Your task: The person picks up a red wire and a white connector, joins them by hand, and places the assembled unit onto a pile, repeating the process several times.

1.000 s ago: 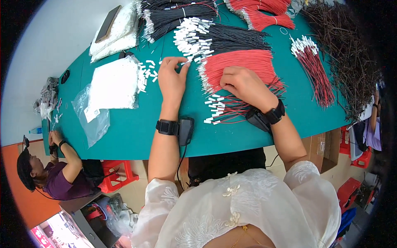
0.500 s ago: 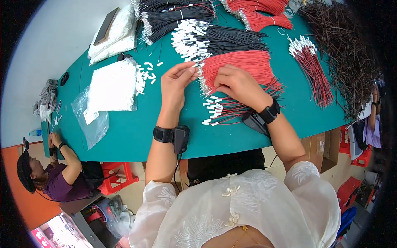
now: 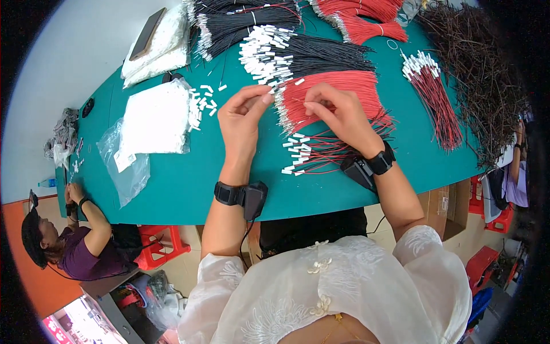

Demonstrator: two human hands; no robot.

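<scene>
My left hand (image 3: 243, 117) pinches a small white connector between thumb and forefinger, just left of the red wire bundle (image 3: 344, 86). My right hand (image 3: 338, 112) rests on that bundle and pinches the end of one red wire. The two pinches sit a few centimetres apart above the bundle's bare ends. Below my hands lies a small heap of red and black wires with white connectors fitted (image 3: 309, 155). Loose white connectors (image 3: 203, 100) are scattered to the left, beside a white pile of them (image 3: 157, 117).
The green table (image 3: 189, 183) also bears black wire bundles (image 3: 321, 54), more red bundles (image 3: 361, 17), a dark tangle of wires (image 3: 487, 86) and a clear plastic bag (image 3: 126, 166). A person (image 3: 74, 246) works at the table's left end. Red stools (image 3: 160, 246) stand below.
My left hand left the loose connectors and moved right, up to the red bundle. My right hand lifted its fingers to meet it.
</scene>
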